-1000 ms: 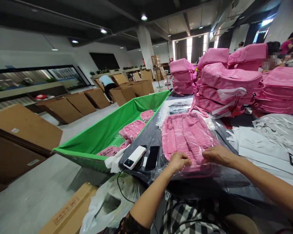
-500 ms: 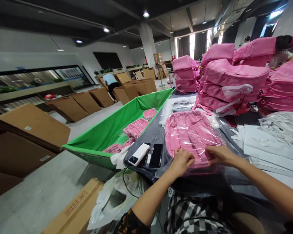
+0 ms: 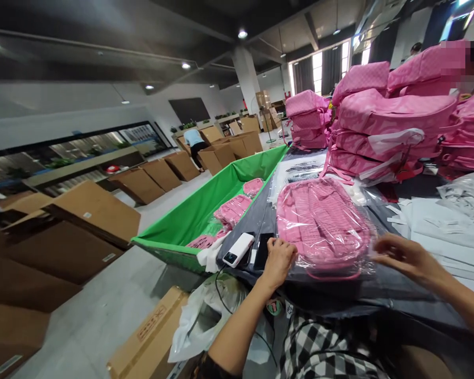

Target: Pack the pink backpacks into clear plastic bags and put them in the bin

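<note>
A pink backpack lies flat on the dark-covered table inside a clear plastic bag. My left hand is closed at the bag's near left corner, beside a black phone; its curled fingers seem to pinch the film. On the other side, my right hand has its fingertips at the bag's right edge, apparently gripping the film, slightly blurred. A white power bank with a cable rests left of the phone.
Pink backpacks are stacked at the back right. White sheets lie on the right. The green-lined bin at left holds several bagged pink items. Cardboard boxes line the floor, where a person bends over.
My hands have moved apart, the left one to the left and the right one to the right, from above the backpack to the bag's sides. The view has shifted slightly left.
</note>
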{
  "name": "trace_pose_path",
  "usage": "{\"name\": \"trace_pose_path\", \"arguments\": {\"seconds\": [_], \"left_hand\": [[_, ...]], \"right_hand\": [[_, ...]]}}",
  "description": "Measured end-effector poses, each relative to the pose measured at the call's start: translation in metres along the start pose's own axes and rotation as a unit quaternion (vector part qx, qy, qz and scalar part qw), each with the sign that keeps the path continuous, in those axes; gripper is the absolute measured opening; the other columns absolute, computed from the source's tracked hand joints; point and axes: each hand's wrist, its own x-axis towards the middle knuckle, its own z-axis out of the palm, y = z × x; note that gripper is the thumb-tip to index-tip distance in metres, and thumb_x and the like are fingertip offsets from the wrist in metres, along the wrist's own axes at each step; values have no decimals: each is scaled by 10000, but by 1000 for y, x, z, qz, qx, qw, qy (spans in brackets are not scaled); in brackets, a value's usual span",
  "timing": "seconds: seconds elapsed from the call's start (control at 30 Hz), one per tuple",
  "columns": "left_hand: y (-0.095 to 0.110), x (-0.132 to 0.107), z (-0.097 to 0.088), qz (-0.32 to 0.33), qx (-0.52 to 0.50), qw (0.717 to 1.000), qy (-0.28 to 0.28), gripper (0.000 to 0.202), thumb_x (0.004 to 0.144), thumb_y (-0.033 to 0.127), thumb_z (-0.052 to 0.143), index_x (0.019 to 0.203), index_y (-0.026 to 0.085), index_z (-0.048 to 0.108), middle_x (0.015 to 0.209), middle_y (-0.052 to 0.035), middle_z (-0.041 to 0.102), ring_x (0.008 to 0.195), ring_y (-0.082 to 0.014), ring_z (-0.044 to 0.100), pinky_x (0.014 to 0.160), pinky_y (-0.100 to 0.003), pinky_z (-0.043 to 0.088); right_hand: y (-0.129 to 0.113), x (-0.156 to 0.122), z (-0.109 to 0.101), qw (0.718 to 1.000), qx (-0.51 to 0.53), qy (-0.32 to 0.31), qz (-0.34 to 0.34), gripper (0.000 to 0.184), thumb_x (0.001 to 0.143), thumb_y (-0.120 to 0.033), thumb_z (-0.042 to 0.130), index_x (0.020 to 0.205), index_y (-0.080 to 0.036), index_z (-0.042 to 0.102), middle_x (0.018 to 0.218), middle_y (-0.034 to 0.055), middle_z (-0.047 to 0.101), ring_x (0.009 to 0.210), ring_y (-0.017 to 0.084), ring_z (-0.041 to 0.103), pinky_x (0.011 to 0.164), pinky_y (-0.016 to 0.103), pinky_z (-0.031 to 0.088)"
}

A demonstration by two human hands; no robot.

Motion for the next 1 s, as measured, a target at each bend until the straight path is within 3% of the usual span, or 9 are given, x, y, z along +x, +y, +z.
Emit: {"name": "trace_pose_path", "arguments": {"seconds": [0.07,0.17,0.23,0.3,0.37,0.6,0.73,0.87,1.0], "left_hand": [[-3,1,4,8,0,1000,4,115,967,237,589,916,226,692,964,-40,762,1015,-232,598,1022,-451,296],[-19,0,15,16,4,999,31,168,944,268,560,849,242,696,890,-41,768,968,-244,628,980,-441,324],[-36,6,27,42,1,999,28,217,941,340,525,870,275,719,907,-31,781,964,-255,658,927,-424,359],[-52,14,40,60,-1,997,47,258,915,392,508,850,283,733,886,-30,787,930,-267,681,906,-417,393],[-63,19,47,70,-5,996,58,278,885,428,510,843,286,745,881,-32,796,918,-272,699,882,-400,426],[-74,21,43,85,-22,996,19,285,850,486,552,863,309,775,906,-23,819,941,-268,742,817,-360,493],[-70,22,47,59,-10,997,56,283,836,466,532,805,300,759,844,-22,809,888,-269,743,845,-381,497],[-65,19,47,61,-5,997,57,287,854,456,518,822,300,757,858,-20,801,889,-267,741,859,-381,491],[-67,17,46,66,-11,996,58,294,856,471,512,825,303,750,860,-21,800,905,-266,736,860,-378,486]], "right_hand": [[23,-48,-30,985,-12,150,87,470,799,-738,618,822,-270,643,707,25,627,597,190,513,568,333,411],[59,-127,-85,906,-143,329,223,473,791,-740,567,774,-269,617,702,48,636,647,234,573,610,365,449],[77,-177,-120,829,-253,380,322,412,832,-645,509,808,-252,633,800,90,677,737,269,619,660,387,472],[90,-215,-148,759,-326,389,407,368,868,-517,468,891,-216,678,940,151,696,827,297,643,696,404,484],[101,-240,-164,721,-348,387,457,364,872,-439,463,923,-178,712,978,193,693,839,311,654,698,414,489],[132,-253,-178,709,-264,414,505,312,811,-455,554,683,-210,700,638,99,678,622,250,641,547,325,457],[139,-241,-184,706,-212,440,513,285,727,-483,627,620,-224,679,585,86,659,559,246,605,501,328,413],[135,-232,-189,711,-171,463,500,226,688,-406,635,538,-243,592,550,75,627,536,225,569,496,327,377],[117,-247,-178,726,-138,492,461,204,720,-378,630,582,-251,550,569,57,601,531,201,525,529,336,368]]}}
